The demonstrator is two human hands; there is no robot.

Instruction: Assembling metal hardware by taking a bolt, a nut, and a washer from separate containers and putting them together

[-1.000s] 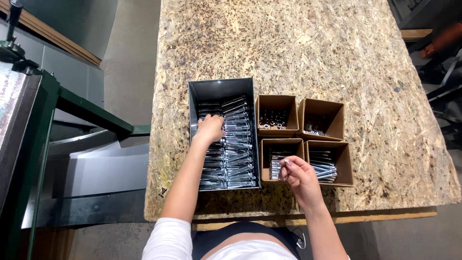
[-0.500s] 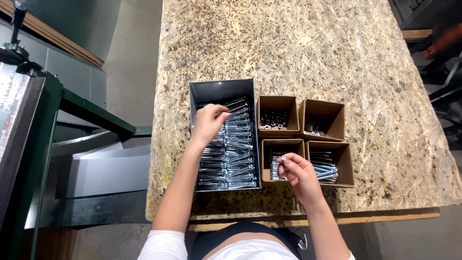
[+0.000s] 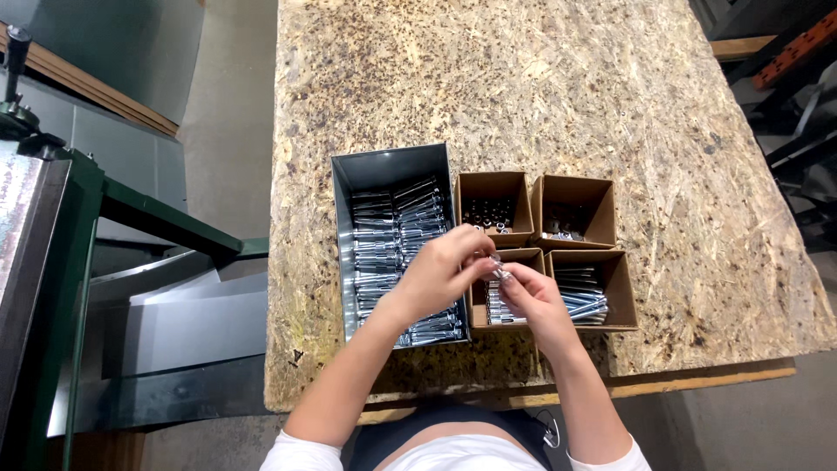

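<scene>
While both hands meet over the middle of the frame, the left hand (image 3: 445,266) and the right hand (image 3: 534,296) pinch one small silvery piece (image 3: 497,264) between their fingertips, just above the near-left cardboard box (image 3: 478,312). It looks like a fitting step: some small part being joined to a bolt, though the piece is too small and too covered by fingers to name for sure. Both hands are closed on it, fingertips touching.

Left of them, on the chipboard table (image 3: 610,105), stands a grey metal bin (image 3: 344,244) stacked with long bright bolts. Four open cardboard boxes sit in a square just right of it; the far-left box (image 3: 466,187) holds small dark bits, probably nuts, and the near-right box (image 3: 621,292) holds more bright bolts.

As I judge it, the next move calls for a steady twist or push with the fingertips, keeping the piece over the boxes.

The right wrist hides much of the near-left box's contents, and the green machine frame (image 3: 83,218) at the left edge is cut off.
</scene>
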